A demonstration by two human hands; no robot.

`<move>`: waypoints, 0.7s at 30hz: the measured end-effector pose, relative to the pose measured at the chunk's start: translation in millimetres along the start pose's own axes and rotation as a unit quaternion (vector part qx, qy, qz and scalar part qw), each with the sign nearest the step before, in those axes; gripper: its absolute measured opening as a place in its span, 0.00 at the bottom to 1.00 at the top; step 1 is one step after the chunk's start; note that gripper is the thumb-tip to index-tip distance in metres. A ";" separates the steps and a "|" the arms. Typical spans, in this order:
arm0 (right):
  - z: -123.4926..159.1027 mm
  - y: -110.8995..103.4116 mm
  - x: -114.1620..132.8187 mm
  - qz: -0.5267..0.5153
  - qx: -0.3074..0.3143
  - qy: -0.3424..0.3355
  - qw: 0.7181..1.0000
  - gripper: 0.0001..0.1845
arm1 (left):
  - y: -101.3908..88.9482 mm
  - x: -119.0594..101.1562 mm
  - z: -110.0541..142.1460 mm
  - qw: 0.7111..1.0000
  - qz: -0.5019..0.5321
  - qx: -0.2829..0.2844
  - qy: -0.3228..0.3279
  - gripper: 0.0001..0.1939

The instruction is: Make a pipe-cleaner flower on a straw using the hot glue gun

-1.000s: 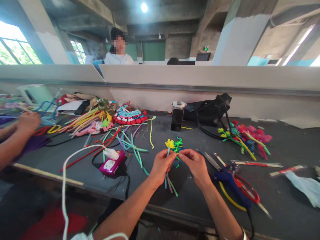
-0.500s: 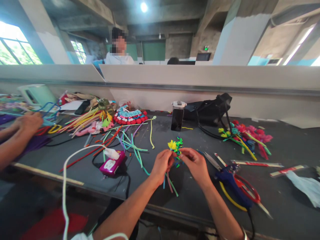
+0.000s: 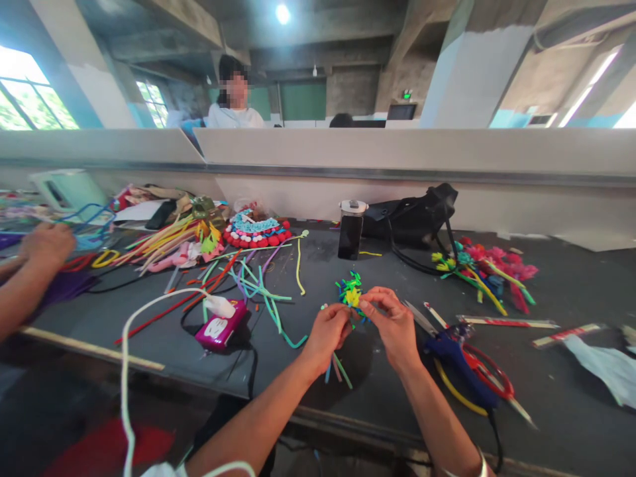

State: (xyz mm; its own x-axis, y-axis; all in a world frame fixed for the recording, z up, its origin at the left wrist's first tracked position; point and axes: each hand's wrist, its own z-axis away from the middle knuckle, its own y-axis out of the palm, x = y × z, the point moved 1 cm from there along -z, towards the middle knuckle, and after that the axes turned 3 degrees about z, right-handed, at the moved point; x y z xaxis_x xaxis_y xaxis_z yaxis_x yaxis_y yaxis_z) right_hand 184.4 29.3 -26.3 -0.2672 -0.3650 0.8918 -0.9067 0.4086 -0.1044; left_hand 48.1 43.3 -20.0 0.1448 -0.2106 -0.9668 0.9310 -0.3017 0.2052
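A yellow pipe-cleaner flower [image 3: 352,297] is between my hands, over the dark table. My left hand [image 3: 328,332] is closed around it from below, and pipe-cleaner stems [image 3: 340,371] in green, pink and blue stick out under that hand. The thumb and fingertips of my right hand [image 3: 395,326] pinch at the flower's right side. Small cut green and blue pieces [image 3: 345,286] lie just behind the flower. Fingers partly hide where the flower joins its stems.
Right of my hands lie a blue glue gun [image 3: 460,364] and red-handled scissors [image 3: 489,371]. Finished-looking pipe-cleaner flowers [image 3: 497,265] sit farther back. A purple power socket [image 3: 222,326] with a white cable is at left. Another person's hand [image 3: 48,245] works at far left.
The yellow flower has shifted right and turned, its head now against my right fingertips. The view has moved slightly. The hand at far left has moved a little left.
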 end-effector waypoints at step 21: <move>-0.6 -1.3 0.5 0.113 -0.037 -0.059 0.991 0.06 | 5.7 1.5 3.6 1.000 -0.004 0.008 0.006 0.15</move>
State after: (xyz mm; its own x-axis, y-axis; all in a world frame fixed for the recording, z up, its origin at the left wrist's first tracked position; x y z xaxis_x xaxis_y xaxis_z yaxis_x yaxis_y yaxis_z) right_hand 185.6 29.0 -25.5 -0.5017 -0.3505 0.7908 -0.7938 0.5499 -0.2598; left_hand 52.4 37.9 -19.7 0.1407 -0.1973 -0.9702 0.9271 -0.3176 0.1991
